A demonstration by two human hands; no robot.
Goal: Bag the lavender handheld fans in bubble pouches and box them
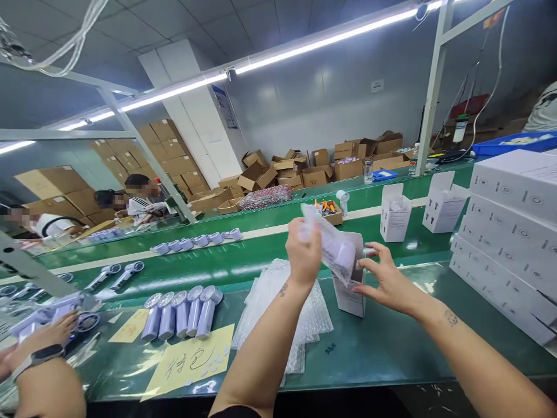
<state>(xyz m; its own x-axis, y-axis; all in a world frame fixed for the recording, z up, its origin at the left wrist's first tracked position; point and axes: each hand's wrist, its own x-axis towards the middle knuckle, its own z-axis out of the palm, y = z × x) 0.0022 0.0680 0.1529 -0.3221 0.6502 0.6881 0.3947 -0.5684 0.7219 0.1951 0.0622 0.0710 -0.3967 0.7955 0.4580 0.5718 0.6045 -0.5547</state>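
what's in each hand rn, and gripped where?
Left hand grips the upper end of a bubble-wrapped fan, whose lower end is at the open top of a small white box. Right hand steadies that box at its top edge.

Green desk [383, 348] spanning the lower frame, with a parallel green conveyor [261, 255] behind it. On the desk, lower left: five fans [183, 313] lying side by side, a yellow sheet [191, 363] with handwriting below them, and a smaller yellow note [129, 326] to their left. Centre: a stack of bubble bags [282, 307]; just right of it, an open white box [350, 293] standing upright. Right edge: stacked white boxes [509, 238]. On the conveyor, left of centre: a row of fans [195, 241] and two single fans [115, 276]; right of centre: two open cartons [418, 212] and a small cardboard tray [331, 212].
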